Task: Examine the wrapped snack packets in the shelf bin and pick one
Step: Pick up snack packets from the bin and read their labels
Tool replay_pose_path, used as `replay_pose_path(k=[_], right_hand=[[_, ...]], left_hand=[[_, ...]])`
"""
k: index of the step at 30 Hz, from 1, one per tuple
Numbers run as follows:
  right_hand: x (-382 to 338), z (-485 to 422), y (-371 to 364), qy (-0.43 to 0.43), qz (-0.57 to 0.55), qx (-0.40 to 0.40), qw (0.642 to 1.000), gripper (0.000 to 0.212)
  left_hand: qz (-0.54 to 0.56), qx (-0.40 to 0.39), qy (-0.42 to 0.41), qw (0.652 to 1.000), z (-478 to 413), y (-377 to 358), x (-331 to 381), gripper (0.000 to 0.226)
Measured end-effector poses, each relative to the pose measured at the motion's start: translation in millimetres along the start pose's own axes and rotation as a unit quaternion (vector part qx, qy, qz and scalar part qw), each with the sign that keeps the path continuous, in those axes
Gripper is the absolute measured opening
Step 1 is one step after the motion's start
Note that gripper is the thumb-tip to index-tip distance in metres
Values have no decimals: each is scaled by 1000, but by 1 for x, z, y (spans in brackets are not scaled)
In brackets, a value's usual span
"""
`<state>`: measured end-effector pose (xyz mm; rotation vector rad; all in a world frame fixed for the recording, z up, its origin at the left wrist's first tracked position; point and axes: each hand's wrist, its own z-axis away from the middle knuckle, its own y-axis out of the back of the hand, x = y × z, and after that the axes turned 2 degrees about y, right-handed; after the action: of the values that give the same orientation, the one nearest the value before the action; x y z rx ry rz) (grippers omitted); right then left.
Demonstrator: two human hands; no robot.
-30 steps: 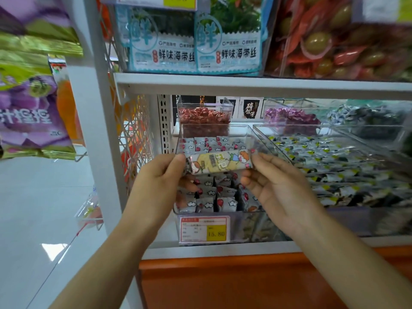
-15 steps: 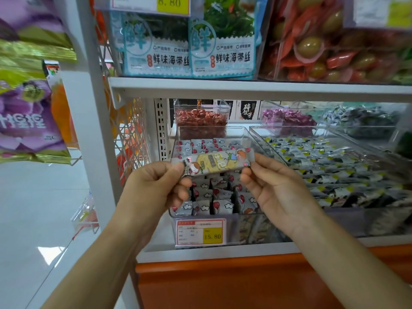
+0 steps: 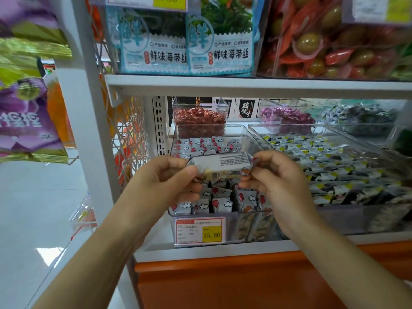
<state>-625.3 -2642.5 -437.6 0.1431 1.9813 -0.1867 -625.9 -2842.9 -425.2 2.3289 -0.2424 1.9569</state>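
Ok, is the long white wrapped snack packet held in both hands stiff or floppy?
The long white wrapped snack packet spans left hand to right hand without sagging: probably fairly stiff. Pinches at its ends carry it, so likely light. Its glossy wrapper may slip.

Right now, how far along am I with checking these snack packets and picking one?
Done: one packet is out of the clear bin, held over it. In hand: your left hand and right hand pinch its ends, fine-print side up, so you're examining it. Left: deciding whether this is the one; the other packets sit in the bin.
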Motion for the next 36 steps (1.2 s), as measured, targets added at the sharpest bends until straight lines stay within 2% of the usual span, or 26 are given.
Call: replay_pose_path(k=[2,7,9,15,20,24,36], right_hand=[[-2,1,-1,-17,-35,-20,999,31],[-4,0,0,-24,-57,-51,997,20],[-3,-1,0,-12,-40,-59,997,11],[-6,-2,3,-25,11,-70,997,13],[-3,-2,6,32,110,-36,993,23],[-4,0,5,76,142,-53,986,21],[-8,3,2,100,147,-110,978,17]], left_hand=[[-17,18,-2,1000,0,-1,-1,24],[-12,23,12,1000,1,-1,-1,33],[-21,20,8,1000,2,-2,0,33],[-104,-5,-15,994,6,-6,1,36],[-137,-16,-32,990,7,-11,3,26],[-159,6,-46,986,7,-15,5,11],[-218,45,-67,973,5,-7,8,19]])
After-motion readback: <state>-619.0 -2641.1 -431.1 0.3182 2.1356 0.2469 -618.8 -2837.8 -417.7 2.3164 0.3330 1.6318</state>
